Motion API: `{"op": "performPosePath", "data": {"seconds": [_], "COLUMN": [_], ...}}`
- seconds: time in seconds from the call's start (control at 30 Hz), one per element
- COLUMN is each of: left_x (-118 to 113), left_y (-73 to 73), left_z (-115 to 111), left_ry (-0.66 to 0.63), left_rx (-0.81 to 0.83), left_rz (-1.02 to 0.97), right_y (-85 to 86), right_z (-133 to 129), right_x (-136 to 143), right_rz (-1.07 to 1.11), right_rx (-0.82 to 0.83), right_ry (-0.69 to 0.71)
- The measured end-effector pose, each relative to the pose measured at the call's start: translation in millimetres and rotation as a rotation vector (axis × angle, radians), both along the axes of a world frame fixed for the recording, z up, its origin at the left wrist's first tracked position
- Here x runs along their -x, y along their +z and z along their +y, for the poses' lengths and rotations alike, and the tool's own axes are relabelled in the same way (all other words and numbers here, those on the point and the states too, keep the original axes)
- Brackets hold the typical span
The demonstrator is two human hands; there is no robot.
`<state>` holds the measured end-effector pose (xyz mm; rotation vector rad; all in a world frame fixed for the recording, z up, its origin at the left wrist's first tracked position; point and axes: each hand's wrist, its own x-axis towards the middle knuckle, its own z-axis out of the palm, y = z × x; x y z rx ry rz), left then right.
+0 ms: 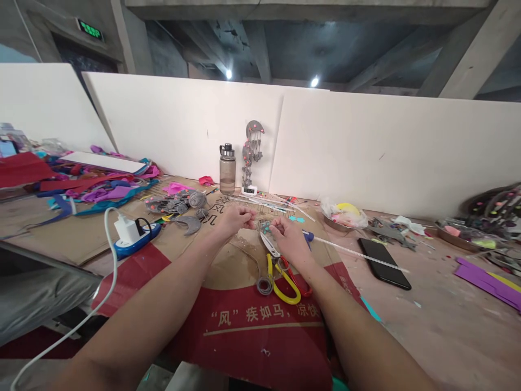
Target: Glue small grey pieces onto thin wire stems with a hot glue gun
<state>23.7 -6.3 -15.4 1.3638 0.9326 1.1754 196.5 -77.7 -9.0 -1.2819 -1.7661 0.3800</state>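
Observation:
My left hand (240,218) is raised over the cardboard with its fingers pinched together; what they hold is too small to make out. Close by on the right, my right hand (285,233) is also pinched, on something I cannot name. Small teal and grey bits (264,226) show between the two hands. Below my right hand lie yellow-handled scissors (287,288), with a red handle (304,287) beside them. A grey coil of cord (264,285) rests left of the scissors.
A bottle (227,171) and a hanging grey moon ornament (254,130) are at the white panel. Left are a blue power strip (136,241), grey pieces (189,224) and coloured scraps (116,191). Right are a black phone (385,263), a glue gun's blue part (308,235) and a bowl (344,222).

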Motion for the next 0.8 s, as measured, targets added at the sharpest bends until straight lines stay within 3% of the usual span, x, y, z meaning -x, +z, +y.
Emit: {"op": "performPosePath", "data": {"seconds": [0.2, 0.4, 0.8], "left_x": [0.8, 3.1, 10.2], "left_y": [-0.4, 3.8, 4.9], "left_z": [-2.2, -0.8, 4.2], "left_ry": [0.038, 0.096, 0.120], "left_rx": [-0.021, -0.080, -0.068], "left_rz": [0.090, -0.037, -0.076], "right_y": [0.5, -2.9, 0.8], "right_z": [-5.3, -21.2, -52.2], "right_x": [5.8, 24.1, 49.5], "right_rz": [-0.082, -0.214, -0.283], "right_rx": [0.026, 0.021, -0.030], "right_ry": [-0.010, 0.021, 0.164]}}
